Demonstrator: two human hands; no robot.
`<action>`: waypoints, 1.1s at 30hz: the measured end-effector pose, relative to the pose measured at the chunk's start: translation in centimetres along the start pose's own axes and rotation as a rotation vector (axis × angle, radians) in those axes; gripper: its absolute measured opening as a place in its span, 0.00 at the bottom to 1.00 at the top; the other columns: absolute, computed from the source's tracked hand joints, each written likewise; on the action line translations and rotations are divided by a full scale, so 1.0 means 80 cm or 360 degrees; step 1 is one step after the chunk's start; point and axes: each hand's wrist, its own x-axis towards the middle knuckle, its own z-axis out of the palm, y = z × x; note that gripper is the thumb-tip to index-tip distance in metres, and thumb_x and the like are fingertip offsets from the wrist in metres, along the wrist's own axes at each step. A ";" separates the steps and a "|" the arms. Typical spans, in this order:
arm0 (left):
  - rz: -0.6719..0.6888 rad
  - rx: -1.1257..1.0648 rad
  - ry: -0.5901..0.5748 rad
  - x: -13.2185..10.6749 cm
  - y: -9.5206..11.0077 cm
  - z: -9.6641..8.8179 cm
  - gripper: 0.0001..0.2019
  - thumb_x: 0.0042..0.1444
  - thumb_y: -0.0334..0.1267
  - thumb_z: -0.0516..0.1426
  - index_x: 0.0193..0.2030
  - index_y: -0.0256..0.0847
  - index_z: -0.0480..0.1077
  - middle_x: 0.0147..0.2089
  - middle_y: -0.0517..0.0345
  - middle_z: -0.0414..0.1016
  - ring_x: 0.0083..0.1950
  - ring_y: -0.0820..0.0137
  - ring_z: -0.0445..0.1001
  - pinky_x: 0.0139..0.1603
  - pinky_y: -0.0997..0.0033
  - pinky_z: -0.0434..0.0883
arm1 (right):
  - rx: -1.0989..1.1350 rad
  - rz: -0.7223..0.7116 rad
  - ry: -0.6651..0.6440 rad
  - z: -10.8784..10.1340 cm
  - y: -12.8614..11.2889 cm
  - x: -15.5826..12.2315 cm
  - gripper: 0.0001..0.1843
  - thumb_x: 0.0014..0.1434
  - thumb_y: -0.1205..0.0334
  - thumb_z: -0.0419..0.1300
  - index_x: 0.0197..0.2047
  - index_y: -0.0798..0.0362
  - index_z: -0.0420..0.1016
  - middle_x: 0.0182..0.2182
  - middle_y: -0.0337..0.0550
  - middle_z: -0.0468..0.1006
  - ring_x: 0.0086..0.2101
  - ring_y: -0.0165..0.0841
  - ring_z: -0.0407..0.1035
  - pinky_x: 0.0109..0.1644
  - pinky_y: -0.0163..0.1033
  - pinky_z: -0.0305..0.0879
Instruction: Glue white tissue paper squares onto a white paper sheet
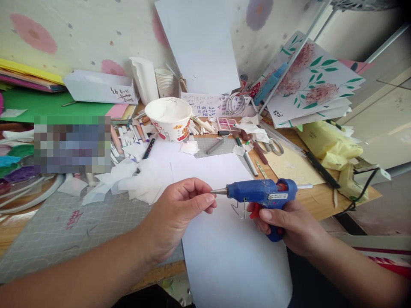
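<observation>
A blue glue gun [257, 191] with a red trigger is held by its handle in my right hand [293, 220]. Its metal nozzle points left, and a clear glue stick [304, 186] sticks out of the back. My left hand [188, 199] is closed in a pinch right at the nozzle's tip. What the thumb and finger hold there, if anything, is too small to make out. Under both hands lies a large white sheet of paper [231, 256], its near end hanging over the table's front edge.
A grey cutting mat [105, 231] covers the left front. Behind are a paper bowl [168, 124], a stack of paper cups [165, 81], scattered markers and torn paper scraps [141, 184]. Scissors [272, 146] and a yellow soft pack [327, 143] are at right. Flower-painted sheets [311, 81] stand behind.
</observation>
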 end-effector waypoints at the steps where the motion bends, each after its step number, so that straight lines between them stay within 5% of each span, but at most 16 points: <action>1: 0.0002 -0.0010 -0.0002 0.000 0.000 0.000 0.03 0.52 0.34 0.60 0.30 0.40 0.71 0.26 0.65 0.72 0.32 0.76 0.68 0.37 0.74 0.63 | 0.0005 0.0003 0.0005 0.000 0.001 0.000 0.19 0.39 0.49 0.71 0.28 0.56 0.76 0.17 0.38 0.69 0.18 0.25 0.60 0.21 0.33 0.59; 8: 0.0025 0.0005 -0.0010 0.000 0.000 0.001 0.03 0.51 0.33 0.58 0.28 0.41 0.68 0.26 0.65 0.69 0.32 0.75 0.65 0.38 0.72 0.60 | 0.0031 -0.0010 0.0000 0.004 0.000 0.000 0.20 0.39 0.50 0.71 0.28 0.57 0.76 0.23 0.42 0.73 0.18 0.24 0.60 0.20 0.33 0.58; 20: 0.0181 0.0078 -0.0043 0.001 0.001 0.000 0.06 0.58 0.35 0.55 0.32 0.40 0.72 0.31 0.61 0.73 0.36 0.72 0.69 0.40 0.71 0.65 | 0.0096 -0.0062 -0.0029 -0.004 -0.002 0.000 0.18 0.43 0.51 0.70 0.30 0.56 0.76 0.15 0.36 0.68 0.18 0.25 0.60 0.21 0.31 0.55; 33: 0.0110 0.0056 0.0031 0.002 0.000 0.002 0.02 0.53 0.34 0.60 0.31 0.40 0.72 0.28 0.63 0.72 0.33 0.75 0.68 0.38 0.74 0.64 | 0.0064 -0.0078 -0.0038 -0.003 -0.001 0.002 0.18 0.43 0.51 0.70 0.31 0.57 0.76 0.17 0.36 0.68 0.18 0.24 0.60 0.21 0.30 0.55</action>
